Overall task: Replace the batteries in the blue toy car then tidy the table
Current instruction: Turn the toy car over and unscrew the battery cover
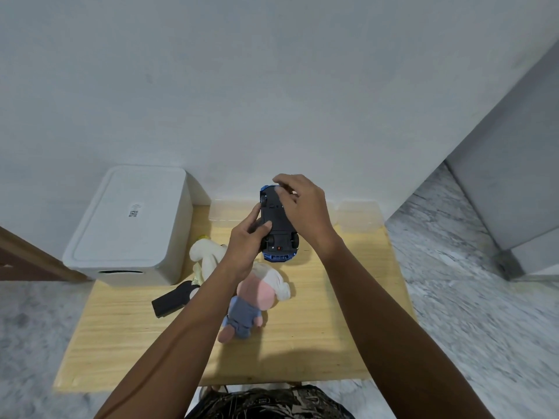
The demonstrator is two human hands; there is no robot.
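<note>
Both hands (272, 225) gripping upturned blue toy car (276, 225), right fingers seemingly at its far end

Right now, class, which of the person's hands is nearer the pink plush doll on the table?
Left. The left hand grips the blue toy car just above the pink plush doll; the right hand holds the car's far end, farther from the doll.

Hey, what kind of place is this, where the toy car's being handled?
Probably a room at home: a small wooden table by a plain wall, soft toys on it, a white lidded bin alongside, marble-look flooring.
</note>
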